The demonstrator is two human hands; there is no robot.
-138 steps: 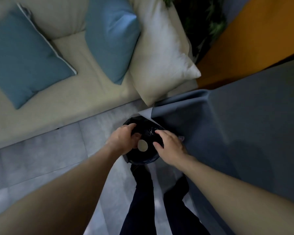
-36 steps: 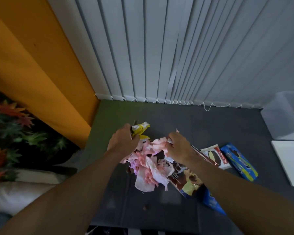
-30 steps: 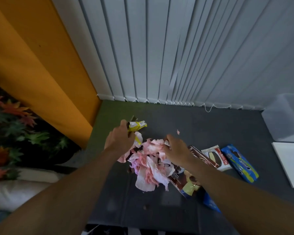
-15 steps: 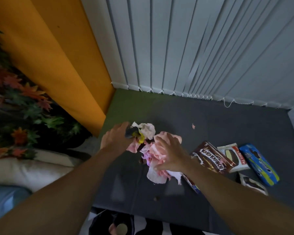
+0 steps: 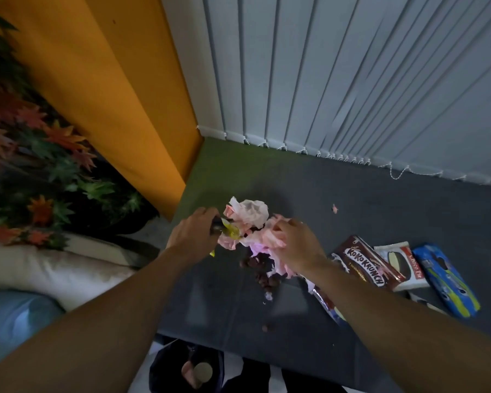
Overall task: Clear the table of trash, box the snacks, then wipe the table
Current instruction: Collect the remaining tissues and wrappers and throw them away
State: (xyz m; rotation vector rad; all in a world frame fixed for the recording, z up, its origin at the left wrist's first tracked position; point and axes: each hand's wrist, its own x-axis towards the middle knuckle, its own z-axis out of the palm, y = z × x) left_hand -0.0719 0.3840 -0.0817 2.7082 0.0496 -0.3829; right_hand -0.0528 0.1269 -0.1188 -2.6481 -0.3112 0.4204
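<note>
Since half a sec ago the tissue wad [image 5: 250, 214] has bunched tighter btwn both hands and looks raised off the table [image 5: 380, 194], w/ brown cereal bits [image 5: 262, 276] now showing under it. L hand [image 5: 192, 236] reaches in from lower left, forearm stretched over the table's near edge, fingers curled round a yellow wrapper [image 5: 230, 230] plus sth dark, pressed vs the wad's left side. R hand [image 5: 295, 246] comes in from lower right, back of hand up, fingers dug into the wad's right side, gripping it. Wad sits btwn the two hands, touching both; its top pokes up past the fingers. One lone bit [image 5: 267, 327] lies apart nearer the table's front edge; a pink scrap [image 5: 335, 208] lies well apart, toward the blinds [image 5: 352, 80]. Right of the R wrist, side by side on the table: Koko Krunch pack [image 5: 363, 265], then Choco Pie pack [image 5: 403, 265], then blue pack [image 5: 445, 279]. Below the table's front edge, btwn the two forearms, the bin [image 5: 165, 370] shows.
</note>
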